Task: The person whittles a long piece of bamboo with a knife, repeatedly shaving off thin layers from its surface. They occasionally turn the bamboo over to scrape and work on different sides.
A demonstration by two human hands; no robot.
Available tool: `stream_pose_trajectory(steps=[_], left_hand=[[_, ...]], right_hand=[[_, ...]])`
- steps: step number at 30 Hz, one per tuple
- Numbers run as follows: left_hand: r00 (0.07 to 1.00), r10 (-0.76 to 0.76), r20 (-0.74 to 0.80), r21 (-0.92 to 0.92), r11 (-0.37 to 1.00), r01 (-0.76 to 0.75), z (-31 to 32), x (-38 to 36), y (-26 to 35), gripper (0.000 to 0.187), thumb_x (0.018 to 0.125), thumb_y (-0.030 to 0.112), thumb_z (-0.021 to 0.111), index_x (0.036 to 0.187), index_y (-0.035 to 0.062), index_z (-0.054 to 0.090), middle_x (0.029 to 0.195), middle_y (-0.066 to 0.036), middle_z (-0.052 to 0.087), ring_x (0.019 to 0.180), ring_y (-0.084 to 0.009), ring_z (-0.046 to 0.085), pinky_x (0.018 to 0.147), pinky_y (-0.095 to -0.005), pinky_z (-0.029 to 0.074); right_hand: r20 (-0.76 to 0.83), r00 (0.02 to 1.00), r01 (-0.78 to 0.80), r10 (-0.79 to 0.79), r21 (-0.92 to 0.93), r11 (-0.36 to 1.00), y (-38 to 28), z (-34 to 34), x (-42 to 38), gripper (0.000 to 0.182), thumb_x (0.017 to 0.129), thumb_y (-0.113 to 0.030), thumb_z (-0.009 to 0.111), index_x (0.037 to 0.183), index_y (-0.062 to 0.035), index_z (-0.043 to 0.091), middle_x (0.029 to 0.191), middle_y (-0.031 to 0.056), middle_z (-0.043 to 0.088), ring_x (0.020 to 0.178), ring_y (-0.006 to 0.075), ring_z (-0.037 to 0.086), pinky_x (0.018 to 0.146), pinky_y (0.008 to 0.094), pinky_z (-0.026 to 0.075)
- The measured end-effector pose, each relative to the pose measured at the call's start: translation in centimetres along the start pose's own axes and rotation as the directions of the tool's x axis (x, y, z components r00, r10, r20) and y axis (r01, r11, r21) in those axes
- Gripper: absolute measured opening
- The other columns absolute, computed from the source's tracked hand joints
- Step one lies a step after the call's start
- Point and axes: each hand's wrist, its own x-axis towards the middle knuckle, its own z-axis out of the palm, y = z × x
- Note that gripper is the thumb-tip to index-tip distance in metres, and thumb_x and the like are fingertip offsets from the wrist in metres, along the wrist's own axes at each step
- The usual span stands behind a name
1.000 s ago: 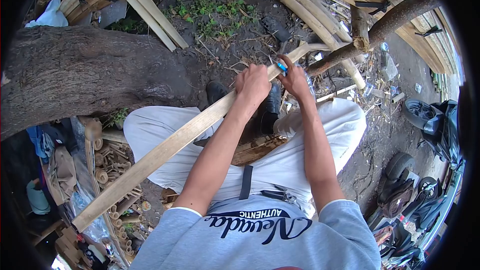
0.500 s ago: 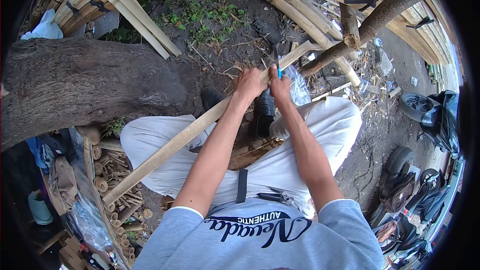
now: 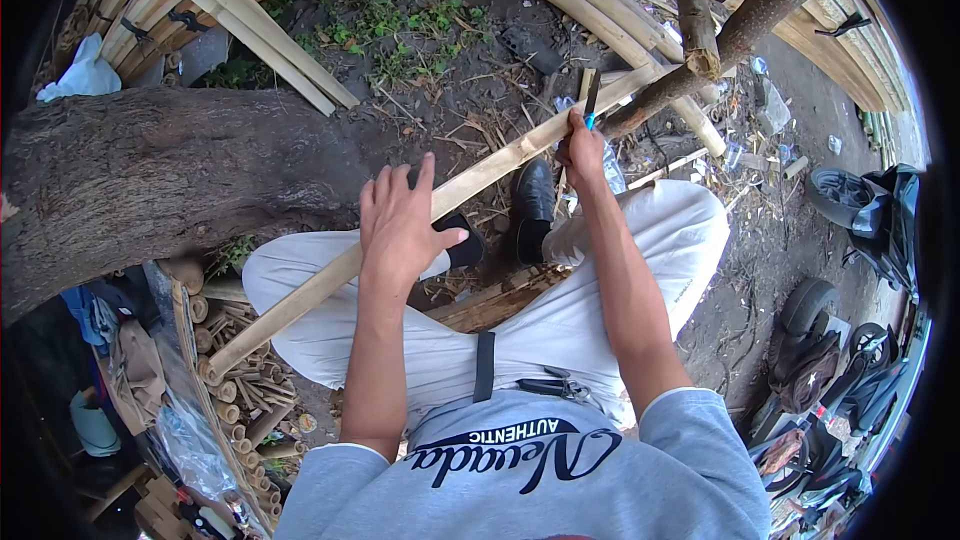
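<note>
A long split bamboo strip [image 3: 490, 171] runs slantwise across my lap, from the lower left up to the branch at the upper right. My left hand [image 3: 395, 235] is over the strip with fingers and thumb spread, holding nothing; whether its palm touches the strip cannot be made out. Close to the strip's far part, my right hand [image 3: 584, 155] is closed on a knife [image 3: 590, 120] with a blue handle and a dark blade pointing up and away. Its fingers are right beside the strip's edge.
A thick tree trunk [image 3: 180, 170] lies on the left. The slanting branch [image 3: 740, 50] crosses the upper right, near bamboo poles [image 3: 570, 2]. Cut bamboo pieces [image 3: 240, 390] are stacked at lower left. Motorbike parts [image 3: 850, 205] stand at right.
My left hand has let go of the strip's upper part and moved down and left, fingers spreading. My right hand with the knife has shifted slightly right. The strip's far end now lies nearer the branch.
</note>
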Motion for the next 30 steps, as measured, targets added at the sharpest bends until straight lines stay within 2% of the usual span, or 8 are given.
stream_pose_trajectory(steps=[3, 9, 14, 16, 19, 22, 25, 30], left_hand=[[0.914, -0.184, 0.36, -0.045, 0.976, 0.214, -0.2, 0.0, -3.1, 0.068, 0.072, 0.027, 0.087, 0.132, 0.0047, 0.064, 0.114, -0.022, 0.072, 0.117, -0.0356, 0.066, 0.107, -0.0459, 0.043], [0.894, -0.241, 0.377, -0.278, 0.892, 0.357, 2.7, -0.4, -4.6, 0.028, 0.08, 0.022, 0.074, 0.104, 0.0084, 0.077, 0.096, -0.023, 0.074, 0.096, -0.0426, 0.07, 0.088, -0.0511, 0.055], [0.875, -0.291, 0.386, -0.25, 0.88, 0.403, 5.2, 0.8, -4.3, 0.033, 0.084, 0.031, 0.075, 0.107, 0.0079, 0.077, 0.106, -0.022, 0.074, 0.104, -0.0403, 0.07, 0.093, -0.0493, 0.054], [0.855, -0.313, 0.414, -0.276, 0.852, 0.445, 5.7, 1.6, -3.9, 0.036, 0.086, 0.035, 0.075, 0.108, 0.0079, 0.077, 0.109, -0.021, 0.074, 0.106, -0.0396, 0.07, 0.095, -0.0484, 0.054], [0.842, -0.321, 0.435, -0.282, 0.839, 0.465, 6.1, 2.9, -2.9, 0.043, 0.088, 0.045, 0.073, 0.111, 0.0092, 0.076, 0.114, -0.022, 0.072, 0.112, -0.0383, 0.068, 0.097, -0.0472, 0.053], [0.89, -0.287, 0.354, -0.298, 0.868, 0.398, 6.9, 4.0, -1.6, 0.043, 0.09, 0.048, 0.072, 0.102, 0.007, 0.076, 0.078, -0.014, 0.075, 0.073, -0.0276, 0.075, 0.079, -0.0433, 0.057], [0.909, -0.28, 0.31, -0.305, 0.876, 0.374, 6.0, 4.6, 0.1, 0.074, 0.082, 0.057, 0.078, 0.13, 0.0028, 0.066, 0.123, -0.023, 0.068, 0.117, -0.0395, 0.065, 0.097, -0.0492, 0.05], [0.987, -0.16, 0.031, -0.241, 0.957, 0.163, 1.0, -0.7, 0.4, 0.097, 0.075, 0.055, 0.084, 0.147, 0.0011, 0.048, 0.126, -0.023, 0.065, 0.118, -0.0395, 0.062, 0.102, -0.0486, 0.045]], right_hand=[[0.021, 0.999, -0.038, 0.038, 0.019, 0.999, -0.5, 0.1, 0.4, 0.04, 0.108, -0.033, 0.054, 0.072, -0.0169, 0.043, 0.053, -0.0076, 0.028, 0.039, 0.0086, 0.023, 0.041, 0.0308, 0.017], [0.07, 0.997, 0.003, 0.012, -0.219, 0.976, 0.0, 0.5, -0.3, 0.05, 0.104, -0.05, 0.058, 0.07, -0.0152, 0.045, 0.053, -0.0062, 0.032, 0.041, 0.0084, 0.028, 0.041, 0.0306, 0.02], [0.036, 0.999, 0.036, -0.023, -0.422, 0.906, 1.6, 2.9, -4.8, 0.058, 0.1, -0.056, 0.062, 0.087, -0.0005, 0.067, 0.053, -0.0051, 0.036, 0.042, 0.0083, 0.032, 0.041, 0.0298, 0.023], [0.155, 0.966, -0.125, 0.205, -0.414, 0.902, 2.2, 3.4, -7.0, 0.057, 0.1, -0.054, 0.064, 0.1, 0.003, 0.071, 0.053, -0.0059, 0.034, 0.042, 0.0075, 0.031, 0.042, 0.0292, 0.022], [0.355, 0.892, -0.152, 0.278, -0.344, 0.927, 4.1, 4.6, -9.0, 0.046, 0.098, -0.048, 0.068, 0.08, -0.0059, 0.064, 0.056, -0.0054, 0.039, 0.043, 0.0086, 0.032, 0.042, 0.0315, 0.025], [0.439, 0.845, -0.198, 0.305, -0.272, 0.942, 4.4, 5.7, -9.0, 0.039, 0.097, -0.039, 0.072, 0.075, -0.0113, 0.056, 0.055, -0.0053, 0.04, 0.043, 0.0083, 0.034, 0.042, 0.0303, 0.025], [0.372, 0.888, -0.213, 0.27, -0.187, 0.959, 3.8, 5.2, -7.1, 0.037, 0.098, -0.028, 0.072, 0.071, -0.0161, 0.049, 0.053, -0.0061, 0.038, 0.042, 0.008, 0.032, 0.042, 0.0307, 0.024], [0.303, 0.941, -0.1, 0.152, -0.181, 0.979, 2.1, 3.0, -2.9, 0.04, 0.098, -0.026, 0.071, 0.067, -0.0168, 0.048, 0.053, -0.0069, 0.038, 0.042, 0.0084, 0.032, 0.043, 0.0314, 0.022]])
